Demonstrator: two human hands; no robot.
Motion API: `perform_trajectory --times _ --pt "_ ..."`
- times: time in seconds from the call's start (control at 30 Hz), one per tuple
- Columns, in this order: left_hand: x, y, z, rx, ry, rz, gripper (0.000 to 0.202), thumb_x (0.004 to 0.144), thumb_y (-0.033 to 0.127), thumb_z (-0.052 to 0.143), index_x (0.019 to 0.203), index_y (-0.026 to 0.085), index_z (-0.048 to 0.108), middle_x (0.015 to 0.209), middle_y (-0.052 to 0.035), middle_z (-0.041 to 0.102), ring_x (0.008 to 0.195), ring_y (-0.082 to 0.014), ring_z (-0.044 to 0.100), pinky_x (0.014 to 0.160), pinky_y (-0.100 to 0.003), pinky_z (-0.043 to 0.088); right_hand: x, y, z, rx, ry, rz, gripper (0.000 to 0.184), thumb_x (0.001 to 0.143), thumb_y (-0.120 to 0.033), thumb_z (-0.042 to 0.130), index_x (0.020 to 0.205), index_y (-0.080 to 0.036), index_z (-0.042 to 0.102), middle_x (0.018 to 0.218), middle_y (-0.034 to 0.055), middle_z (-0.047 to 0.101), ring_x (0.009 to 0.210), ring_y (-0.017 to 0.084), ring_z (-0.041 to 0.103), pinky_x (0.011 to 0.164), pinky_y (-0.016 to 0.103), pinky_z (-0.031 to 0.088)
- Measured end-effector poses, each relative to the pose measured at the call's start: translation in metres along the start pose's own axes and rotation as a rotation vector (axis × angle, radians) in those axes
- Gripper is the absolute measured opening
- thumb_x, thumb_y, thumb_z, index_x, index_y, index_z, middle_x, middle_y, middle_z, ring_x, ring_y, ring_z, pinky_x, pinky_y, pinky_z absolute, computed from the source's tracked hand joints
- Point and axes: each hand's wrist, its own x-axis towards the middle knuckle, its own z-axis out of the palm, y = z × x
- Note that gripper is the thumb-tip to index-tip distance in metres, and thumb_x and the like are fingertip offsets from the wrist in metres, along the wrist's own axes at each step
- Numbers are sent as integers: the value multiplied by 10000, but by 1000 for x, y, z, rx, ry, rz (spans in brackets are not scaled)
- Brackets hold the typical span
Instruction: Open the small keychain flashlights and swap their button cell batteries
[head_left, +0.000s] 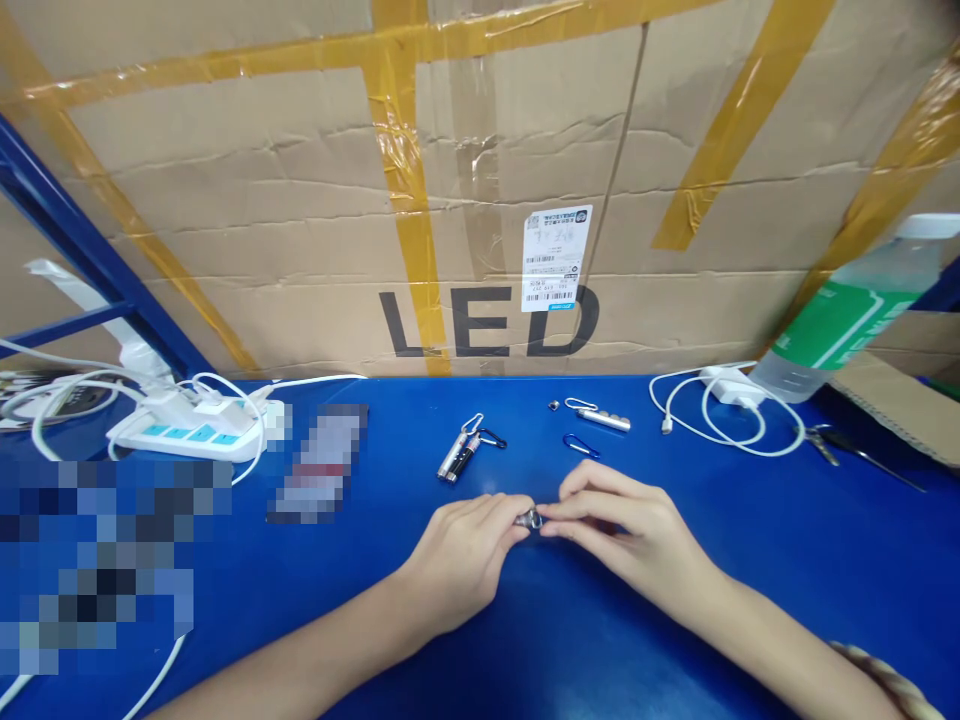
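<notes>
My left hand (472, 548) is closed around a small metal flashlight (531, 519); only its shiny round end shows, and the palm hides the rest. At that end, my right hand (628, 515) has thumb and fingertips pinched together, touching or nearly touching the metal; whatever they grip is too small to tell. Beyond the hands lie a silver mini flashlight (451, 458) and a black mini flashlight (463, 460), side by side with carabiner clips. Further right are another silver flashlight (606, 420), a blue carabiner (581, 446) and a tiny metal part (553, 405).
A cardboard box (300, 230) marked LED walls off the back of the blue table (600, 640). To the left are a power strip (191, 438) with cables and a blurred flat object (319, 465). A bottle (847, 310), charger cable (720, 440) and tweezers (874, 460) occupy the right.
</notes>
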Motion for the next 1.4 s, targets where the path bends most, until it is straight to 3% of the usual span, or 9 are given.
perform_trajectory --times 0.53,0.77,1.03,1.3,1.4 --pt "0 -3 3 26 -20 36 356 966 261 207 900 150 539 670 -13 599 585 -143 547 533 -232 432 -1 2 2 90 -24 127 192 825 -327 577 793 -188 706 736 29 577 551 80 511 487 199 396" --pt "-2 -3 2 -73 -140 -30 261 952 240 289 879 168 529 730 -6 605 645 -138 567 587 -231 444 1 1 6 181 -112 396 247 730 -420 651 659 -190 706 654 13 553 525 91 485 481 219 361" --pt "-4 -3 3 -62 -193 -13 212 944 219 318 868 170 509 768 -9 614 677 -139 584 600 -230 456 2 -8 7 292 -203 677 179 671 -319 657 579 -165 664 624 9 539 505 84 414 475 230 320" --pt "-5 -4 4 -39 -79 86 247 960 258 284 911 167 508 738 -9 628 625 -140 560 558 -235 443 7 -10 8 574 -291 897 313 540 -409 740 544 -135 588 513 -28 474 414 65 385 379 208 293" --pt "-5 -4 4 -10 -7 110 248 959 258 291 903 156 511 709 -13 622 604 -142 549 538 -234 438 6 -10 8 582 -264 892 309 550 -398 738 549 -132 582 522 -28 488 414 55 385 375 197 301"
